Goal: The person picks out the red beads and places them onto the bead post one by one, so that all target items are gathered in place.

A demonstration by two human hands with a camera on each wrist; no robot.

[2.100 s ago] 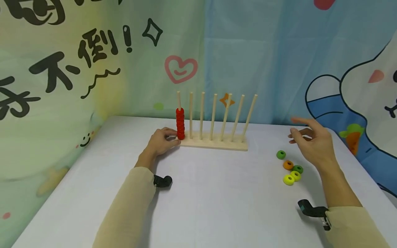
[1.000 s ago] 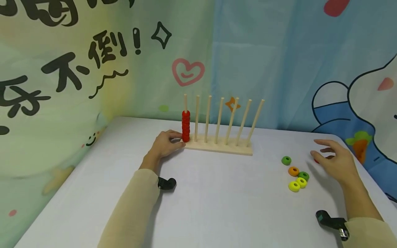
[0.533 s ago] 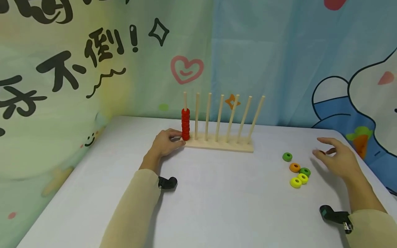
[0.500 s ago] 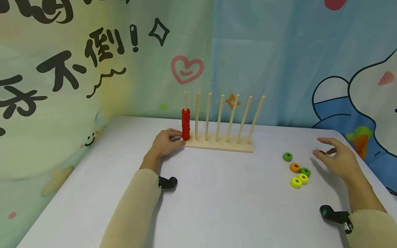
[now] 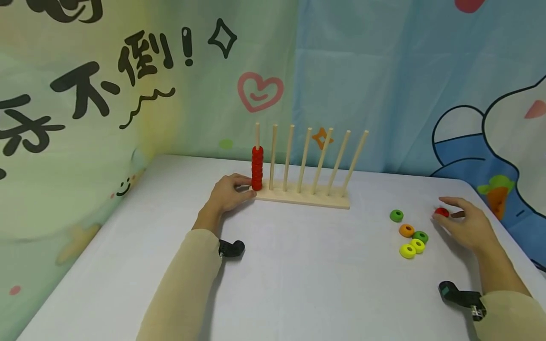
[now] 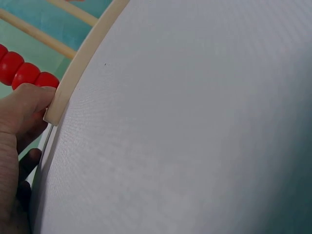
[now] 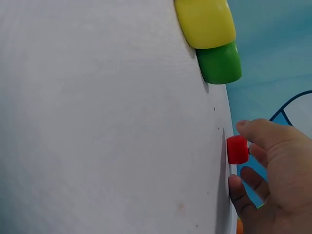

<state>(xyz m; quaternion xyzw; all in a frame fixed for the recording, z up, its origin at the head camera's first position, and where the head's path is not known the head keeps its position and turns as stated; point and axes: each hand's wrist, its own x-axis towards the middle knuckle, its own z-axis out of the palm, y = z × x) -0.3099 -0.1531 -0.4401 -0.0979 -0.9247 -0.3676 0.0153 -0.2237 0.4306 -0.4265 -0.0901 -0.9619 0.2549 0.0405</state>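
In the head view a wooden peg stand (image 5: 303,198) rises at the back middle of the table, its row of upright pegs fixed in a flat base. Red beads (image 5: 257,168) are stacked on the leftmost peg. My left hand (image 5: 228,193) grips the left end of the base, thumb at the front; the left wrist view shows that thumb (image 6: 34,99) beside the lowest bead. On the right, a loose red bead (image 5: 441,212) lies on the table between the thumb and fingers of my right hand (image 5: 467,225). The right wrist view shows the fingers spread around this bead (image 7: 237,149).
Left of my right hand lie loose beads: a green bead (image 5: 396,216), an orange bead (image 5: 406,230), another green bead (image 5: 421,237) and two yellow beads (image 5: 407,251). A printed cloth backdrop (image 5: 350,85) hangs behind the white table (image 5: 324,284).
My right hand moved right, away from the loose beads, and reached the red bead, which now shows more between the fingers. My left hand stays on the stand. The head view shifted slightly.
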